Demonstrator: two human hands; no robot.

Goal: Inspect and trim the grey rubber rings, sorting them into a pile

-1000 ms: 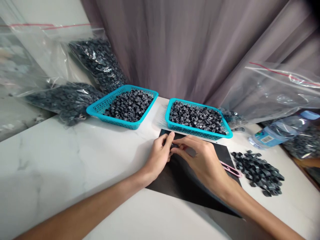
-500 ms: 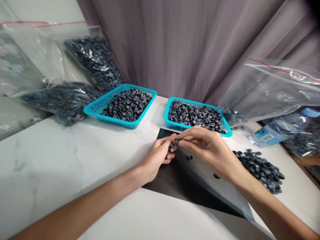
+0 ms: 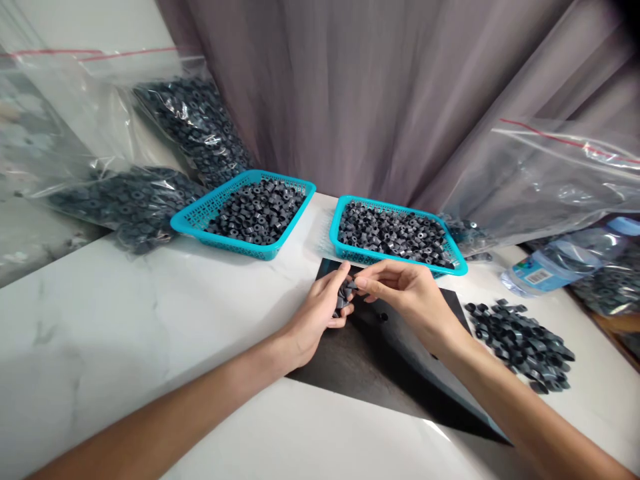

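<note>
My left hand [image 3: 317, 310] is curled around several small dark grey plastic parts [image 3: 344, 295], its thumb raised along their upper side. Close against it, my right hand [image 3: 407, 290] pinches with thumb and forefinger at the edge of one of these parts; the fingertips partly hide it. Both hands are over a dark flat mat [image 3: 340, 360] on the white marbled table. One loose dark ring-like part [image 3: 383, 317] lies on the mat below my right hand. Another is mostly covered by my right wrist.
Behind the mat stand a left blue basket [image 3: 273, 252] and a right blue basket [image 3: 463, 267], both holding dark parts. A loose pile [image 3: 525, 347] lies at right, near a tilted water bottle [image 3: 555, 267]. Filled plastic bags [image 3: 150, 200] rest at left; a grey curtain [image 3: 340, 100] hangs behind.
My right hand's fingers have drawn in and shifted slightly down beside the left hand. My left thumb has straightened upward, showing more of the parts in that hand. The view has shifted slightly.
</note>
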